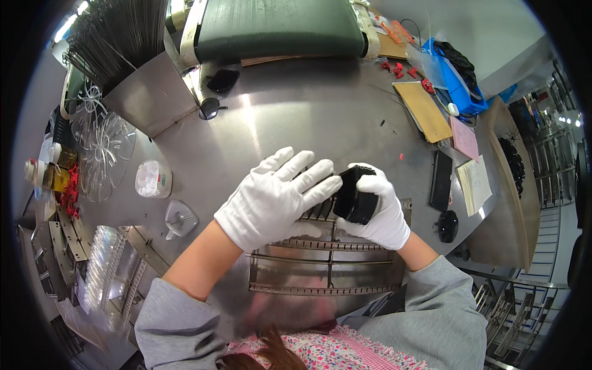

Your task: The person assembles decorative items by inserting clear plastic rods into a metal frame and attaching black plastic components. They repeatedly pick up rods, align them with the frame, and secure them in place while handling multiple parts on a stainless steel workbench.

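Note:
My right hand (383, 213), in a white glove, grips a glossy black block-like bundle (356, 203), perhaps several dark lenses stacked together. Thumb and fingers wrap its right side. My left hand (271, 196), also gloved in white, is spread flat with its fingers stretched towards the bundle. Its fingertips come right up to the bundle's left edge; whether they touch cannot be made out. Beneath both hands lies a metal rack (327, 290) with notched rails. Some thin dark pieces (319, 211) stand in its far part, partly hidden by my hands.
Beyond the steel table (296, 117) runs a green conveyor belt (280, 28). A metal box of thin rods (148, 92) stands far left. Nearer are a white tub (153, 179) and a clear lens (180, 219). On the right lie a clipboard (423, 111), a black slab (440, 180) and a dark lens (447, 226).

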`<state>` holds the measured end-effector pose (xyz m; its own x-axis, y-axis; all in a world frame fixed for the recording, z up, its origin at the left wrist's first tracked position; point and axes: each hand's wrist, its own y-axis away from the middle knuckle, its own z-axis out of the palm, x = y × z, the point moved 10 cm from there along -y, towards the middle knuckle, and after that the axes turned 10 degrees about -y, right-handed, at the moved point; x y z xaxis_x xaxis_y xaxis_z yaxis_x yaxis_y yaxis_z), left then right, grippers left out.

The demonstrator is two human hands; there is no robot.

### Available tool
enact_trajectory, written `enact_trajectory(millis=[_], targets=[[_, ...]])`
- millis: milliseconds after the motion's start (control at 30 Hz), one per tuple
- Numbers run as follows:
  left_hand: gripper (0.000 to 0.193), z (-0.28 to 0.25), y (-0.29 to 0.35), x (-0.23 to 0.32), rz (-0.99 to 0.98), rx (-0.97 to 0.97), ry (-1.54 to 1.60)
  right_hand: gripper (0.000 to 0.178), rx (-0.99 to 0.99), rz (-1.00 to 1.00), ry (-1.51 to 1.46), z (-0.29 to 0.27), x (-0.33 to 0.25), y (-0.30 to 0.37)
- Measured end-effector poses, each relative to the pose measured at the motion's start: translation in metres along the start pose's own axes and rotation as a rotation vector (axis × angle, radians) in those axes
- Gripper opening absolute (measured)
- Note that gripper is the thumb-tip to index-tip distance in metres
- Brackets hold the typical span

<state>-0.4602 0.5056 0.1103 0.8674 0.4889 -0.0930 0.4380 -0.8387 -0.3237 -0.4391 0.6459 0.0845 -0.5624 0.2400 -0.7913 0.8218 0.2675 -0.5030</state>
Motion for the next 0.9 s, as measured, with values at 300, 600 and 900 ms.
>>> enact_trajectory(millis=[300,600,900], targets=[[0.085,0.002,-0.004,-0.009,-0.010,-0.115,0.065,0.065,-0.087,0.053,0.273,0.008,-0.019,-0.009],[0.093,0.001,-0.004,-0.007,0.011,-0.104,0.017,0.079,-0.090,0.153,0.321,-0.048,-0.001,0.044],[0.107,-0.001,-0.026,0.021,-0.024,-0.172,-0.070,0.100,0.029,0.438,0.454,-0.122,-0.002,0.100]])
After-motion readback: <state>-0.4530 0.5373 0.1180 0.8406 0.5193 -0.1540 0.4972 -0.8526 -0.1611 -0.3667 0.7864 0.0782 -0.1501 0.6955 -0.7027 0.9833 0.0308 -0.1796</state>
